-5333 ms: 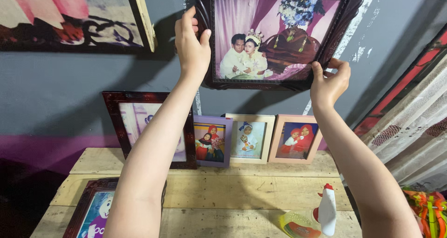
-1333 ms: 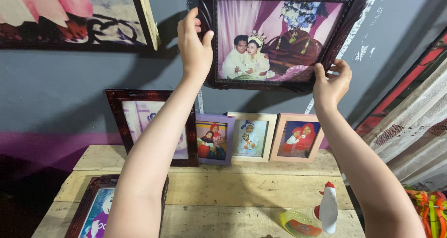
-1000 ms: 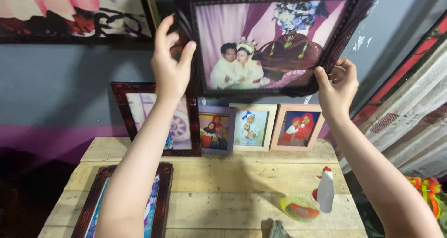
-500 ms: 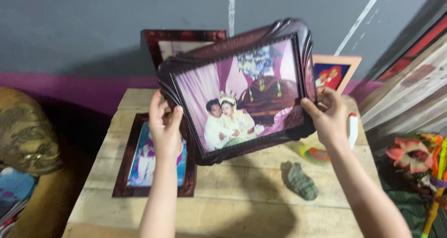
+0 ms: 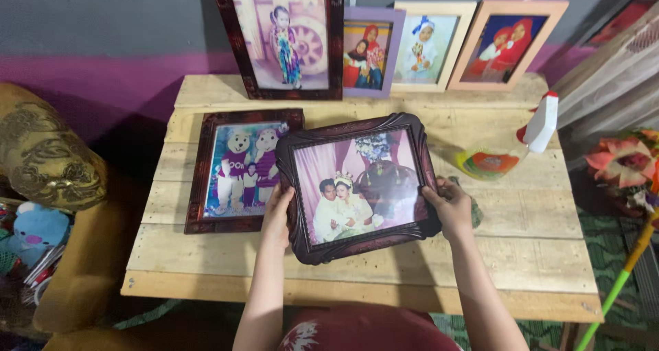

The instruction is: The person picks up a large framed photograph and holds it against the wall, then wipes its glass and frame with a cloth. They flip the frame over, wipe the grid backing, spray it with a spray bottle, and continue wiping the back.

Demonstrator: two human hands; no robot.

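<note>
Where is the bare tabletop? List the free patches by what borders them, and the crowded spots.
Free: the table's right front planks, between the right hand and the right edge; also the front strip below the flat picture. Crowded: the back edge, lined with four standing frames, and the centre, under the dark carved frame that both hands, the left hand too, hold beside the spray bottle.

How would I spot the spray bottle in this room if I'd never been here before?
Start at the pale wooden plank table against the grey and purple wall, then look to its right side, past the dark carved photo frame held between the left hand and right hand. There lies the spray bottle, the only thing there that is not a picture: white trigger head with a red tip, clear yellowish body.
</note>
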